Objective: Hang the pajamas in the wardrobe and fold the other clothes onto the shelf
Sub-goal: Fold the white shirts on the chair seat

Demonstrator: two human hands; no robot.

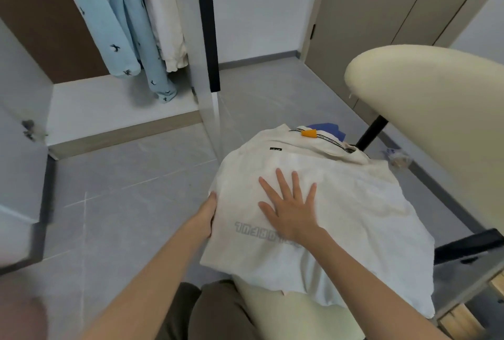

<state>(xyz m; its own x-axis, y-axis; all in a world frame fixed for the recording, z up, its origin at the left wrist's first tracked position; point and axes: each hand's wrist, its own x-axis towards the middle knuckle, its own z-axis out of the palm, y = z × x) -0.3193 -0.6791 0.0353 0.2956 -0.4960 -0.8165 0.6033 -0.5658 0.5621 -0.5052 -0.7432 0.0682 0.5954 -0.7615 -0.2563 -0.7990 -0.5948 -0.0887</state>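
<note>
In the lower centre of the frame, the white shirt (pixel 341 203) lies spread over the cream chair seat (pixel 275 309), with its collar toward the top of the frame and grey lettering showing beside your wrist. Your right hand (pixel 289 208) lies flat on the middle of it, fingers straight and spread, gripping nothing and simply pinning the cloth. Your left hand (pixel 208 212) is at the shirt's left edge with the thumb on top and the fingers under the fabric. It seems to pinch that edge, though the fingers themselves are hidden. This looks like the first side fold. Use the right palm as the anchor and crease line. Lift the left edge only just clear of the seat, then carry it across to the right so the fold runs straight from shoulder to hem. The shirt overhangs the seat at lower right and may slide off if you tug. A blue garment (pixel 327 129) peeks from beneath the collar at upper centre, so take care not to drag it along. The blue pajamas (pixel 120 25) already hang in the wardrobe at upper left. The white shelf (pixel 109 110) below them looks like the place for the folded shirt.
</note>
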